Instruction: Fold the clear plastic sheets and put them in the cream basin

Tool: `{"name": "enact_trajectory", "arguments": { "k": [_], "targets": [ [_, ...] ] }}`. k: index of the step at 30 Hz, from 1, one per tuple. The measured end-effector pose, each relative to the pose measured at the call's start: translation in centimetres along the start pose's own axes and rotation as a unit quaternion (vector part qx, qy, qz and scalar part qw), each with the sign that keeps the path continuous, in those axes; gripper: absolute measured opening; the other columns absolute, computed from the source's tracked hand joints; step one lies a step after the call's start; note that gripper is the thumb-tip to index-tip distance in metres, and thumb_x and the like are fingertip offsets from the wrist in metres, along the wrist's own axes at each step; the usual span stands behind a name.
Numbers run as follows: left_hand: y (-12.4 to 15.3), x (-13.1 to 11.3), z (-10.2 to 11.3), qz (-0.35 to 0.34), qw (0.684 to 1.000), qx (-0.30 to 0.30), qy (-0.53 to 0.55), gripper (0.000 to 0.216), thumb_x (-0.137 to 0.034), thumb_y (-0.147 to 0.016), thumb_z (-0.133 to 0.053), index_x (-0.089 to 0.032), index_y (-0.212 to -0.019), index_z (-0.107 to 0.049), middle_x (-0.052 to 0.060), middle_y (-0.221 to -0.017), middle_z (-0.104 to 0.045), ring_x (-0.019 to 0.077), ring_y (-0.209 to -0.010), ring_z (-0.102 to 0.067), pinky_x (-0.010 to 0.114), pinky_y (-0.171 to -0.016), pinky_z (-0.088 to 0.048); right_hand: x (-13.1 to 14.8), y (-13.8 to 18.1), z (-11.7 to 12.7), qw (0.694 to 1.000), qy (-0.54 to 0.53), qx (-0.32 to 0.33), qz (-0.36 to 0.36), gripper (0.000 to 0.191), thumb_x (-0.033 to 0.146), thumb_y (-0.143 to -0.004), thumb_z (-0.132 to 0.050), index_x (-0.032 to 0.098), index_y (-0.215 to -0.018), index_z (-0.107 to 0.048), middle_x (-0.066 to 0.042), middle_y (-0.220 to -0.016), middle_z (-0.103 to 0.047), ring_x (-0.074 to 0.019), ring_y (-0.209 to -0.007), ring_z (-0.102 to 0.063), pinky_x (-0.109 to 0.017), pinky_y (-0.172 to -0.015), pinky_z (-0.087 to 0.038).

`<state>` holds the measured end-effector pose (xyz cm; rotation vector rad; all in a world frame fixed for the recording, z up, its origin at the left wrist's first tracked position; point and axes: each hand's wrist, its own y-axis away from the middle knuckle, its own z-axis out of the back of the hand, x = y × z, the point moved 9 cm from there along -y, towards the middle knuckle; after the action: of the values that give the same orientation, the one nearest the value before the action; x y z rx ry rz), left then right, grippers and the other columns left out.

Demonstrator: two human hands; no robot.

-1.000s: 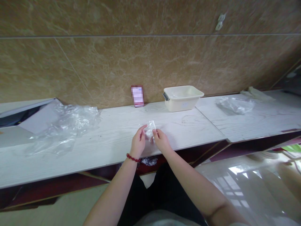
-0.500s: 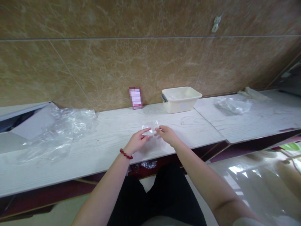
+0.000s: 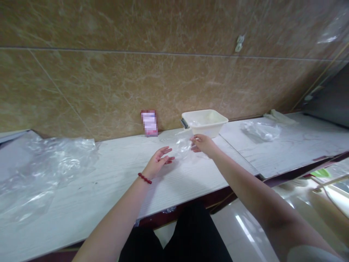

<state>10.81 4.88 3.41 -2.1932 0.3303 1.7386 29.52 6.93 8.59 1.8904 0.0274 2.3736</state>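
A small clear plastic bag (image 3: pixel 183 145) hangs just above the white wood-grain counter (image 3: pixel 114 182), pinched at its right side by my right hand (image 3: pixel 203 145). That hand is stretched forward, close to the front of a cream plastic tub (image 3: pixel 205 123) that stands against the wall. My left hand (image 3: pixel 158 163), with a red bead bracelet on the wrist, hovers over the counter to the left of the bag. Its fingers are spread and hold nothing.
A large crumpled sheet of clear plastic (image 3: pixel 46 171) covers the counter's left part. A small pink-and-white box (image 3: pixel 149 123) leans on the brown marble wall. More clear plastic (image 3: pixel 260 129) lies on the right counter section. The glossy floor (image 3: pixel 300 211) shows below the counter edge.
My left hand has let go of the small bag and opened. My right hand has carried the bag forward and to the right, toward the cream tub.
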Motion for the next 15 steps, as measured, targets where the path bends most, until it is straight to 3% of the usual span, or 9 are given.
{"name": "enact_trajectory", "arguments": {
  "k": [4,9,12,15],
  "targets": [
    [-0.8,1.1,2.4,0.013,0.999,-0.041,0.01,0.042,-0.028,-0.072,-0.055,-0.02,-0.11,-0.039,0.01,-0.115,-0.046,0.0159,-0.084,-0.058,0.033,-0.077,-0.043,4.2,-4.1,7.3,0.992,0.049,-0.107,0.041,0.015,0.03,-0.075,-0.053,0.017,-0.081,-0.051,0.001,-0.062,-0.057,-0.0062,-0.044,-0.055,-0.015,-0.039,-0.044],
    [-1.4,1.7,3.4,0.033,0.998,-0.039,-0.037,0.035,-0.029,-0.072,-0.054,-0.018,-0.103,-0.044,0.007,-0.1,-0.054,0.0158,-0.081,-0.058,0.033,-0.075,-0.042,8.8,-10.1,15.7,0.963,0.145,-0.208,0.093,0.019,0.032,-0.075,-0.052,0.017,-0.084,-0.055,0.001,-0.059,-0.053,-0.0061,-0.041,-0.051,-0.016,-0.036,-0.042],
    [-1.6,2.1,3.4,0.042,0.996,-0.032,-0.065,0.034,-0.03,-0.073,-0.054,-0.017,-0.102,-0.045,0.006,-0.095,-0.055,0.0143,-0.078,-0.057,0.032,-0.074,-0.041,10.0,-13.2,18.8,0.944,0.19,-0.254,0.089,0.02,0.03,-0.074,-0.052,0.015,-0.086,-0.057,0.0,-0.057,-0.052,-0.0053,-0.04,-0.047,-0.018,-0.038,-0.042],
    [-1.7,2.4,3.5,0.047,0.995,-0.027,-0.082,0.032,-0.031,-0.074,-0.052,-0.016,-0.101,-0.046,0.007,-0.089,-0.056,0.0132,-0.077,-0.055,0.032,-0.074,-0.041,9.7,-15.6,19.8,0.937,0.213,-0.268,0.063,0.019,0.026,-0.076,-0.05,0.014,-0.088,-0.057,0.0,-0.059,-0.052,-0.0049,-0.042,-0.047,-0.018,-0.04,-0.043]
  ]
}}
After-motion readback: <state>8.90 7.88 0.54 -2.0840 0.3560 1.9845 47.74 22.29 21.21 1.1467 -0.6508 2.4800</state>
